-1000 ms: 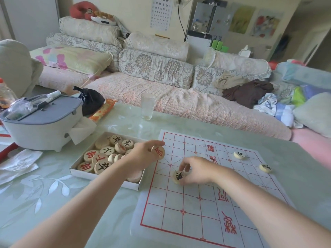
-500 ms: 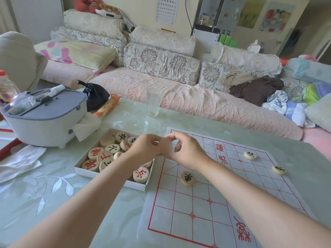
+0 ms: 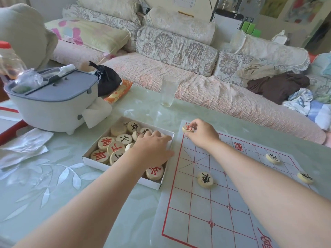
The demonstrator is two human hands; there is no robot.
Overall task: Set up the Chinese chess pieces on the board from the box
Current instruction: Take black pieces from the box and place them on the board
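A white paper board (image 3: 197, 212) with a red grid lies on the table at the right. Three black-marked wooden pieces sit on it: one near the left (image 3: 205, 179) and two toward the right (image 3: 272, 158) (image 3: 305, 177). To the left of the board, a shallow white box (image 3: 123, 173) holds several round pieces with red or black characters. My left hand (image 3: 154, 147) reaches into the box with its fingertips down among the pieces; any grip is hidden. My right hand (image 3: 202, 135) pinches a red-marked piece (image 3: 188, 128) over the board's far left corner.
An empty glass (image 3: 169, 91) stands beyond the box. A white tub with a grey lid (image 3: 52, 102), tissue, a black bag (image 3: 107, 81) and a snack packet crowd the table's left. Crumpled plastic (image 3: 23, 145) lies at the near left. A sofa with cushions runs behind.
The red-marked piece passed from my left hand to my right. My right hand carried it to the board's far left corner, and my left hand went back into the box.
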